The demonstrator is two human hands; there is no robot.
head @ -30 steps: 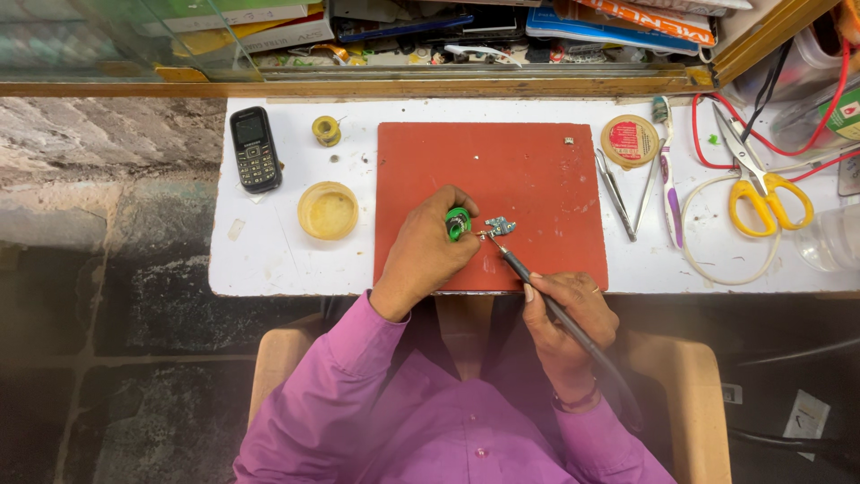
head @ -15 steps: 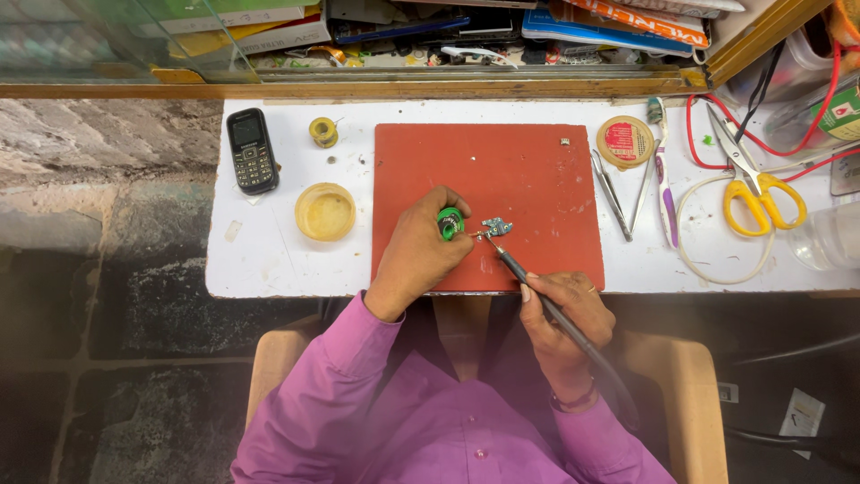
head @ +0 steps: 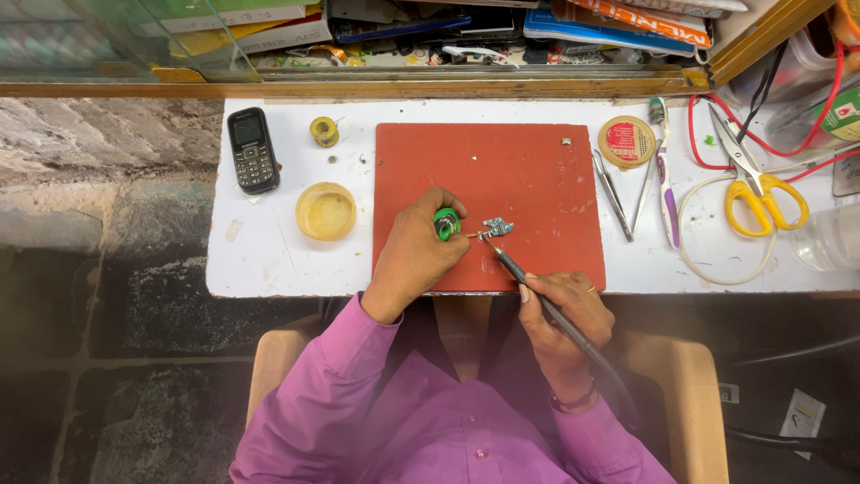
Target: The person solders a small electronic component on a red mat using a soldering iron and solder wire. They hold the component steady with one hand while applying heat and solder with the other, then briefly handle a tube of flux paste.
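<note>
The left hand rests on the red mat, its fingers clenched around a small green spool — probably solder or wick, held so the loose end feeds toward the work. The right hand grips a dark soldering iron like a pen; its tip points to about 11 o'clock and meets a small circuit board. The board lies flat on the mat's lower centre, just right of the spool, near the person's edge of the white tabletop so both wrists can brace for fine control.

The mat likely serves as a heat-safe surface, which would explain why the board sits there and not on bare tabletop.

Around the mat, all within reach:
- 9 o'clock: round yellow tub, open — possibly flux.
- 10 o'clock: black keypad phone and a small yellow reel.
- 2 to 3 o'clock: round red-topped tin, tweezers, a toothbrush, yellow-handled scissors.

The person wears a purple shirt.
</note>
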